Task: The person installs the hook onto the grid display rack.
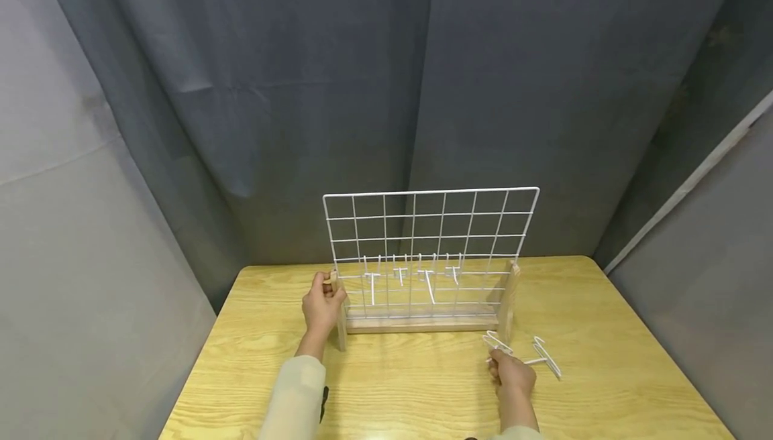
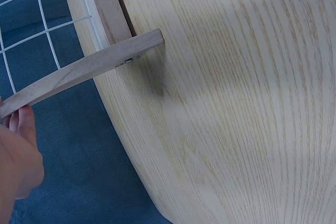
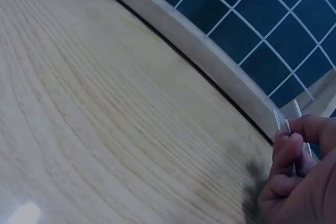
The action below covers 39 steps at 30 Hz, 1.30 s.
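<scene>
A white wire grid rack (image 1: pixel 423 237) stands in a wooden base with two side posts. My left hand (image 1: pixel 323 306) grips the top of the left wooden post (image 1: pixel 341 322); in the left wrist view its fingertips (image 2: pixel 26 121) curl against the post. Several white metal hooks (image 1: pixel 429 282) hang in a row across the lower half of the grid. In front of the right post, my right hand (image 1: pixel 513 373) pinches a white hook (image 1: pixel 497 341) between thumb and fingers. The right wrist view shows the hook's thin prongs (image 3: pixel 298 107) sticking out past the fingers.
Another white hook (image 1: pixel 546 358) lies on the wooden table (image 1: pixel 410 386) just right of my right hand. The right wooden post (image 1: pixel 509 299) stands close beyond that hand. Behind the table's far edge hangs a dark grey curtain (image 1: pixel 338 104), with lighter cloth at both sides.
</scene>
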Motion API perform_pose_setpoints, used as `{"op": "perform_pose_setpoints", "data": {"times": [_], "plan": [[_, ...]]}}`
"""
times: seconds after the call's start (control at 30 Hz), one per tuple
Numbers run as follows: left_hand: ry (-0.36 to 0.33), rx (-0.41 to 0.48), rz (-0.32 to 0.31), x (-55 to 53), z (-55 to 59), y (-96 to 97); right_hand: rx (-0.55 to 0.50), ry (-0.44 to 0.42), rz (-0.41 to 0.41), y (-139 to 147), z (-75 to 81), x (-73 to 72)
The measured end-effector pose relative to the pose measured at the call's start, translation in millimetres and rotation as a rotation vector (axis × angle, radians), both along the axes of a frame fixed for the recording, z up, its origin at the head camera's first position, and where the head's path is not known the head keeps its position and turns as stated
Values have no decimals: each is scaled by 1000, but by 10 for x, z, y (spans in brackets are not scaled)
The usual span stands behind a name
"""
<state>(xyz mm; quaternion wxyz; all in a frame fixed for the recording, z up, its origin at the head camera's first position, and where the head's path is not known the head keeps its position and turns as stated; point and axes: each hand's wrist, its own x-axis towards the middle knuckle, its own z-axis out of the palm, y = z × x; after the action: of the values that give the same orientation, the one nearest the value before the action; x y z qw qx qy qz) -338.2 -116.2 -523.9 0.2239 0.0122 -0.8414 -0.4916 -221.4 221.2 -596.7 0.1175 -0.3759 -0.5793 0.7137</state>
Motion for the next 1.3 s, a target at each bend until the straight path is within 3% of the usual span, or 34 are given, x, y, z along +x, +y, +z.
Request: {"op": "perform_pose_setpoints", "data": {"times": [0.13, 0.3, 0.4, 0.7, 1.0, 1.17, 1.3], "plan": [[8, -3, 7, -7, 1, -3, -107, 30, 91, 7, 64, 37], [-7, 9, -2, -8, -5, 2, -356, 142, 170, 28, 180, 55], [-18, 16, -9, -12, -9, 3, -445, 180, 197, 24, 265, 65], [3, 10, 2, -3, 12, -6, -402, 231, 334, -66, 580, 57], [-3, 17, -10, -10, 9, 5, -443, 333, 445, -59, 898, 17], [15, -4, 1, -9, 7, -2, -527, 422, 520, -38, 1021, -72], [13, -4, 0, -7, -2, -2, -679, 478, 550, -3, 1086, -140]]}}
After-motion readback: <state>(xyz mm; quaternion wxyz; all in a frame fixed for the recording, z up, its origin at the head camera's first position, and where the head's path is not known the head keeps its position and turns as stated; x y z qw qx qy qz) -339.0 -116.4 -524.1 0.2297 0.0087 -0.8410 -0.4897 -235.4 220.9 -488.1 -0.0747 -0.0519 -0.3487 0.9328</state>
